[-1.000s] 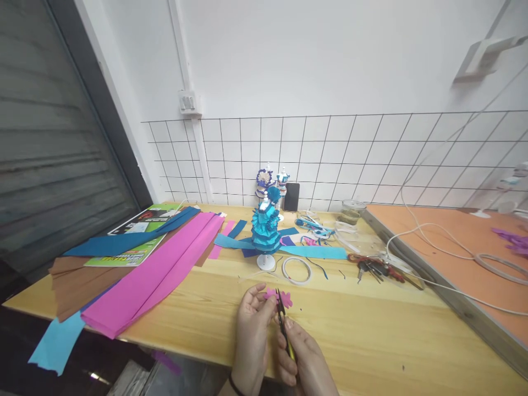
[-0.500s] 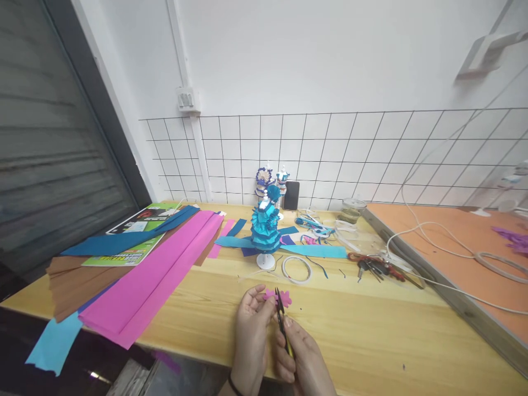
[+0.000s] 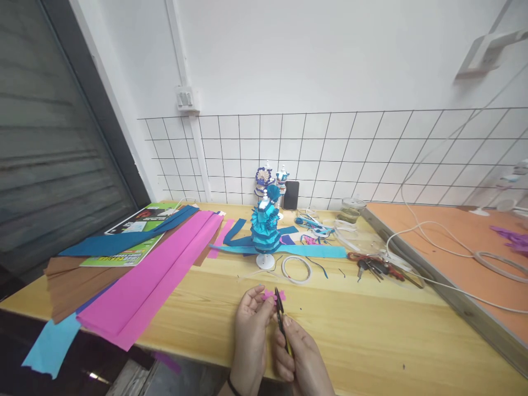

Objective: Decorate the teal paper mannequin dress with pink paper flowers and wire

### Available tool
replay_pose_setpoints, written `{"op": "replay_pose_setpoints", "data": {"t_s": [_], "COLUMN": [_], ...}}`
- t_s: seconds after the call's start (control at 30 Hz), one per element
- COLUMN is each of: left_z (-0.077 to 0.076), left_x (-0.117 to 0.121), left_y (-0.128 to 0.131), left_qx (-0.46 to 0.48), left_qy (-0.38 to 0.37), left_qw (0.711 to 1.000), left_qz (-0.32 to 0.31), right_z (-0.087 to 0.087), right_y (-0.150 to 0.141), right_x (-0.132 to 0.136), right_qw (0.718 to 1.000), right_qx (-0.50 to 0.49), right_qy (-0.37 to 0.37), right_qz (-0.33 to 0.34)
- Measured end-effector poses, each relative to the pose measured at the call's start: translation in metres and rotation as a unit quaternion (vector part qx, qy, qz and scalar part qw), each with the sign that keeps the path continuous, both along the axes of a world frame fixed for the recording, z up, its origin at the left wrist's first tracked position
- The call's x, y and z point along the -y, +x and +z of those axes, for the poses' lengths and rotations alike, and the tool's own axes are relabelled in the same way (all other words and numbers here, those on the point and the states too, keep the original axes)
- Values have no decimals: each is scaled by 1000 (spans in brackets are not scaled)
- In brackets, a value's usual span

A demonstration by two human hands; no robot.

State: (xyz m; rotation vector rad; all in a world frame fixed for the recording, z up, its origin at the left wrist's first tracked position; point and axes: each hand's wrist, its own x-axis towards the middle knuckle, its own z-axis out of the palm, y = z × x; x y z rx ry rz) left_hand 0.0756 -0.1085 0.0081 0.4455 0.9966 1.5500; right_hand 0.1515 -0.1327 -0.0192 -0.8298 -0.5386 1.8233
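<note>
Above the near edge of the surface, about midway between its corners, the pink paper piece is held up, clear of the wood as far as can be judged. It is pinched at its left end between thumb and fingers of the left hand; the dark pointed tool is gripped in the right hand, fingers wrapped round the handle. Tool type can't be confirmed: snips or small scissors, by the look of it. Handling, as judged: next to no weight, soft, thin, easily creased or torn, not slippery. Little stiffness to be expected, so the free end will probably droop or fold if pushed by the blades. Best held flat near the part being worked, light pinch, fingertips kept off the blade line; narrow lobes shouldn't be pulled on. The tool should be taken by its handle only, points kept forward. Looks: bright pink, matte, small, wavy lobed outline, petal-like. It is crossed by the dark blades, with pink showing on both sides; whether paper is caught between them can't be told at this size. Left part is partly hidden by the thumb. Yellow is seen low on the tool handle. Toward the far edge, a blue ruffled figure is stood upright.
</note>
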Motion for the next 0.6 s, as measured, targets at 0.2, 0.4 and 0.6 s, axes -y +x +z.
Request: {"op": "replay_pose_setpoints", "data": {"t_s": [0.2, 0.4, 0.6], "left_z": [-2, -11, -15], "left_x": [-2, -6, -10], "left_y": [-3, -10, -26], "left_qx": [10, 36, 23], "left_qy": [8, 15, 0], "left_qw": [1000, 999, 1000], "left_qz": [-1, -15, -13], "right_z": [-1, 0, 13], "right_y": [1, -1, 32], "right_x": [-2, -1, -10], "right_qw": [1000, 998, 967], "right_qx": [15, 33, 226], "right_qy": [-10, -6, 104], "right_qz": [10, 54, 62]}}
